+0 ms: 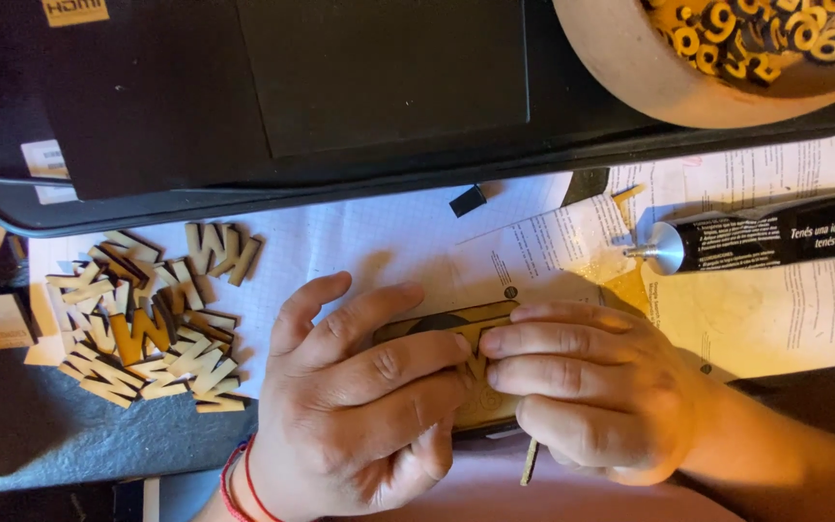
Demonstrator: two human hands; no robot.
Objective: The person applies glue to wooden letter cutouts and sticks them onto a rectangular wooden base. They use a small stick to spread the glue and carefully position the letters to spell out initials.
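We press a flat wooden plaque (456, 319) onto the paper (359, 242), both hands on top of it. Left hand (359, 396) and right hand (582, 387) lie fingers together, tips meeting over the plaque's middle. Left of the plaque: a pile of wooden letters (147, 329). Upper right of it: a glue tube (765, 237); beyond that, a bowl (630, 68) of numerals.

Pale tan wooden letters (147, 324) with dark scorched edges lie heaped on white squared paper (340, 242). A yellow-brown plaque (456, 324) carries a black circle. A black glue tube (775, 237) has white print and a silver neck. Yellow numerals (756, 39) fill a beige bowl (630, 68). Red cords (239, 478) ring one wrist.
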